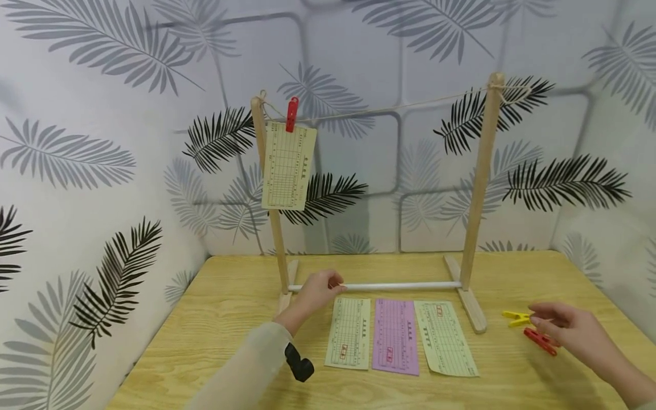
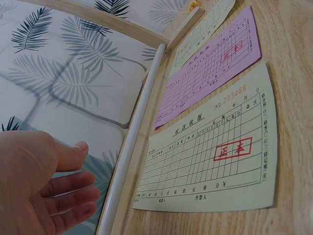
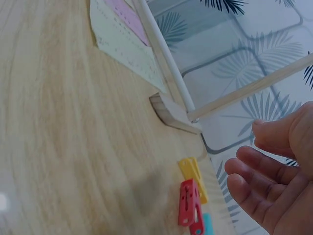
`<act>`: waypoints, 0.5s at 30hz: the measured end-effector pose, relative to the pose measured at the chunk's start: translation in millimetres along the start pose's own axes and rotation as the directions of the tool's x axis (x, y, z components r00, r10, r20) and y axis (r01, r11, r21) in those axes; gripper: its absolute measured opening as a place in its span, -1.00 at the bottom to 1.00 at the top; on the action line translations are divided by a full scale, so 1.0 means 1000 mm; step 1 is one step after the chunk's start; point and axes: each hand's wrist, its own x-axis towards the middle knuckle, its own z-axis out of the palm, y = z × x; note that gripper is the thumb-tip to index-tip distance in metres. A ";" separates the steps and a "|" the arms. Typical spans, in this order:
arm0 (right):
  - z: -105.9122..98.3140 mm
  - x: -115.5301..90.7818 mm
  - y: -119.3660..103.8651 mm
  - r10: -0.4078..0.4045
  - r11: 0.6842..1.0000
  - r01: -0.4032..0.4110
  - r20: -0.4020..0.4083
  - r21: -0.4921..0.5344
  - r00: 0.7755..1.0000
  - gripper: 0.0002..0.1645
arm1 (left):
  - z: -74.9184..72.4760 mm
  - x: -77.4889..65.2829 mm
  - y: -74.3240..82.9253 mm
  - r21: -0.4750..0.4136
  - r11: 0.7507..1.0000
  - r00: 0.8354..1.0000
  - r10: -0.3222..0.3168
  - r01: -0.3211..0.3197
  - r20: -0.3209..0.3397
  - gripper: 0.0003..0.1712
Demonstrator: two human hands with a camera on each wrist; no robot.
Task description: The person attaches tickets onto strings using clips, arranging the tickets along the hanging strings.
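My left hand (image 1: 319, 291) hovers just above the top of a pale yellow receipt slip (image 1: 349, 341), near the white crossbar. Its fingers are loosely bent, and the left wrist view shows nothing between thumb and fingers. To the right of that slip lie a purple slip (image 1: 394, 336) and another pale yellow slip (image 1: 446, 339), all flat on the table. My right hand (image 1: 576, 333) is held over a yellow clothespin (image 1: 515, 318) and a red clothespin (image 1: 540, 341), fingers relaxed and holding nothing. Part of a blue clothespin (image 3: 209, 225) shows beside the red one in the right wrist view.
A wooden stand with a left post (image 1: 279, 245) and right post (image 1: 479, 193) carries a string (image 1: 389, 109). A red clothespin (image 1: 292, 115) clips a pale yellow slip (image 1: 288, 165) to it near the left post. The white crossbar (image 1: 405, 286) joins the feet.
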 end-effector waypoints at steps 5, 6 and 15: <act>0.002 -0.004 0.010 0.025 0.999 -0.025 0.007 -0.045 1.000 -0.33 | 0.004 -0.001 -0.004 0.007 1.000 1.000 -0.007 0.007 0.026 -0.78; 0.002 -0.004 0.012 0.032 0.998 -0.032 0.008 -0.059 0.999 -0.34 | 0.004 -0.002 -0.006 0.010 1.000 0.999 -0.008 0.008 0.033 -0.79; 0.009 -0.007 0.023 -0.017 0.977 0.005 -0.056 -0.211 0.998 -0.48 | 0.016 -0.004 -0.013 0.028 0.999 0.998 -0.031 0.030 0.046 -0.76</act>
